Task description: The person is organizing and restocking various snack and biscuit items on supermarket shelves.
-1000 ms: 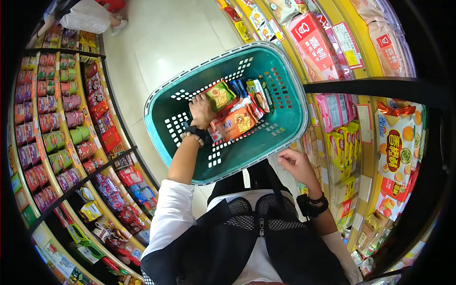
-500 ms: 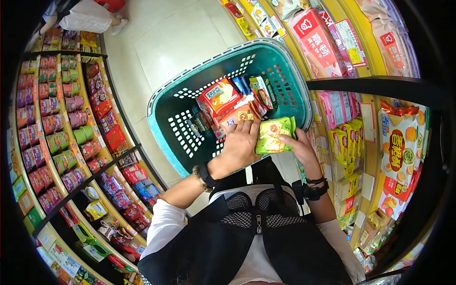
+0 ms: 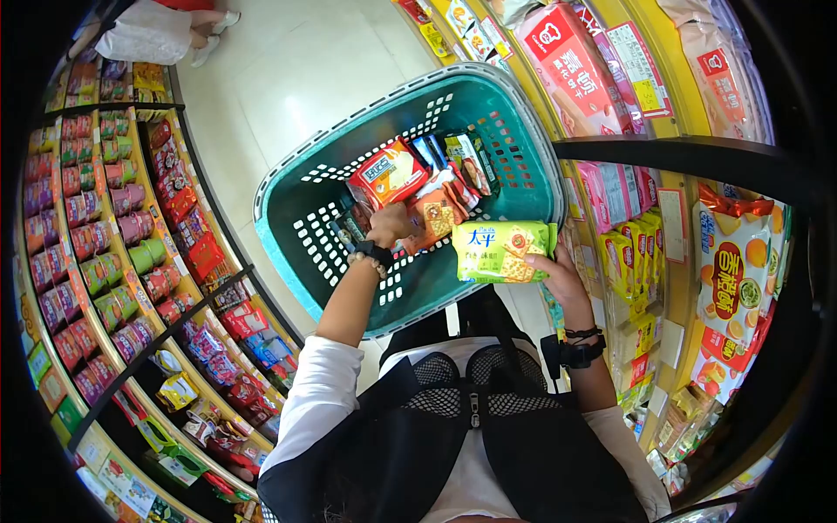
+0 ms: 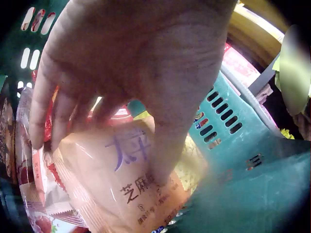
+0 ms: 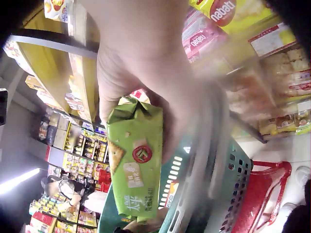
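My right hand (image 3: 565,277) grips one end of a green cracker packet (image 3: 501,251), thumb on its printed face, above the basket's near right rim. In the right wrist view the green packet hangs lengthwise from the hand. Down inside the green basket (image 3: 288,187), my left hand (image 3: 390,225) holds an orange cracker packet (image 3: 438,213). The left wrist view has the thumb along one side of this orange packet (image 4: 121,170) and the fingers at its other edge. Just beyond lies a red and cream packet (image 3: 390,174).
Blue packets (image 3: 430,152) and a dark green packet (image 3: 471,161) lie at the basket's far end. Stocked shelves stand close on both sides, with a large pink biscuit pack (image 3: 571,70) at right. A person in a white skirt (image 3: 144,33) stands up the aisle.
The green packet has come out of the basket from the left hand to the right, which now holds it alone. My left hand has gone back into the basket, onto the orange packet.
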Available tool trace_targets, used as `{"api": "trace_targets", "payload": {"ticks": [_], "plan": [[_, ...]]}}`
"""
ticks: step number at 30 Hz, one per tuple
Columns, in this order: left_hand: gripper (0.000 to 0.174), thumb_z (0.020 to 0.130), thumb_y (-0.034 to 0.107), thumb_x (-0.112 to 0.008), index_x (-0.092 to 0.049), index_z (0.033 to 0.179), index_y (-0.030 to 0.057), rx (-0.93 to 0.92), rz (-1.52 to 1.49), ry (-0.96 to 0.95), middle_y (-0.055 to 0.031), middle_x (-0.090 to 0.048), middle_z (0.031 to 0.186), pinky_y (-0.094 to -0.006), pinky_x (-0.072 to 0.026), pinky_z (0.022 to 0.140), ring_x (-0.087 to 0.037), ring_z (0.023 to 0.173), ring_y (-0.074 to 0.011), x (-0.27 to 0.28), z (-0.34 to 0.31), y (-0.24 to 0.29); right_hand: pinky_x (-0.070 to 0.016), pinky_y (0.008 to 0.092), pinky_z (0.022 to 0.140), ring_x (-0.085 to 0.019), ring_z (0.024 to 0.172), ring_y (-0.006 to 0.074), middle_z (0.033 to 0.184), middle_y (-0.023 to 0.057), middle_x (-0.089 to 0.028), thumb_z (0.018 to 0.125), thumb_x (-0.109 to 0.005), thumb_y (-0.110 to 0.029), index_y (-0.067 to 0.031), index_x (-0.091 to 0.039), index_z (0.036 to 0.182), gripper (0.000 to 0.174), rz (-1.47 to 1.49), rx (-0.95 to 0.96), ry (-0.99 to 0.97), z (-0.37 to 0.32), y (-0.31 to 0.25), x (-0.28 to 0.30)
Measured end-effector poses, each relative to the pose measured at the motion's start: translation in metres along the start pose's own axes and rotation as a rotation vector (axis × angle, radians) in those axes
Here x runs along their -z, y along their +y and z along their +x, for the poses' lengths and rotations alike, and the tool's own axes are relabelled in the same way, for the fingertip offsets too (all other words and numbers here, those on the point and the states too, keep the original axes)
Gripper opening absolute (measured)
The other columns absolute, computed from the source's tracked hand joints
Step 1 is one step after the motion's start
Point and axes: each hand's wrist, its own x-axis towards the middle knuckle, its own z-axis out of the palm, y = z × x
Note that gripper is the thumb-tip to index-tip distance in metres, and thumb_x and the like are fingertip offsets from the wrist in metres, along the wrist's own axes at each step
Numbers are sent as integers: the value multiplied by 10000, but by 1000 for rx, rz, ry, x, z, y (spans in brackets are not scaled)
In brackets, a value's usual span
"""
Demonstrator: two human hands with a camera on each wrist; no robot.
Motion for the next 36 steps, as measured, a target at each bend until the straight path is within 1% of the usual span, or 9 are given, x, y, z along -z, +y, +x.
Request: {"api": "trace_targets", "payload": {"ticks": [5, 12, 18, 21, 22, 23, 25, 30, 36], "plan": [[710, 600, 457, -715, -521, 1120, 14, 25, -24, -145, -152, -581, 1101, -354, -464, 843, -561, 1039, -262, -7, 13, -2, -413, 297, 902, -538, 1018, 162, 1116, 95, -561, 776, -610, -66, 27, -459, 1188, 449, -20, 4, -11, -2, -2, 0], [591, 615, 432, -687, -571, 1033, 30, -2, 164, 82, -128, -637, 980, -342, -495, 787, -622, 918, -252, -5, -10, 20, -401, 306, 914, -522, 1041, 171, 1136, 96, -543, 773, -602, -56, 18, -430, 1212, 478, -52, 6, -5, -9, 0, 3], [711, 614, 506, -703, -551, 1063, -23, -154, -42, -4, -145, -645, 939, -378, -493, 746, -628, 880, -277, -18, 10, -14, -395, 323, 926, -510, 1062, 188, 1156, 95, -524, 766, -588, -41, 2, -394, 1244, 518, -45, 37, 48, -25, 0, -5], [740, 598, 451, -754, -525, 1073, -68, -135, -297, 14, -159, -643, 904, -370, -488, 713, -630, 847, -288, 36, -41, -3, -405, 319, 913, -529, 1036, 186, 1132, 99, -544, 759, -603, -53, 11, -423, 1221, 500, 31, 68, 88, -40, 0, -9], [471, 705, 227, -738, -533, 1003, -75, -184, -502, 12, -142, -625, 880, -291, -493, 652, -637, 763, -186, 46, -56, -5, -410, 308, 904, -545, 1011, 178, 1105, 100, -565, 752, -618, -67, 23, -452, 1196, 481, 91, 76, 87, -45, 1, -10], [489, 716, 189, -737, -516, 1064, -72, -349, -658, 37, -100, -627, 925, -273, -493, 696, -613, 785, -145, 24, -29, -38, -410, 308, 904, -545, 1011, 178, 1105, 100, -565, 752, -618, -67, 23, -452, 1196, 481, 96, 90, 89, -52, 2, -11], [579, 665, 268, -772, -534, 1070, -71, -435, -821, 6, -107, -635, 866, -268, -487, 666, -598, 744, -127, 62, -75, -24, -413, 324, 907, -538, 1030, 189, 1129, 105, -547, 751, -598, -46, 17, -422, 1218, 503, 205, 141, 80, -68, 4, -10], [484, 721, 160, -710, -521, 1112, -52, -495, -798, -90, -53, -612, 936, -238, -438, 801, -543, 856, -90, 120, -163, -7, -415, 340, 913, -530, 1059, 209, 1137, 113, -542, 749, -580, -37, 11, -409, 1224, 507, 307, 273, 140, -117, 23, -9], [531, 699, 190, -746, -520, 1128, -28, -689, -759, -135, -19, -602, 933, -232, -428, 800, -531, 851, -79, 141, -223, 13, -435, 354, 894, -543, 1040, 219, 1132, 124, -541, 719, -574, -34, 20, -396, 1229, 543, 363, 358, 221, -174, 47, -6]]}}
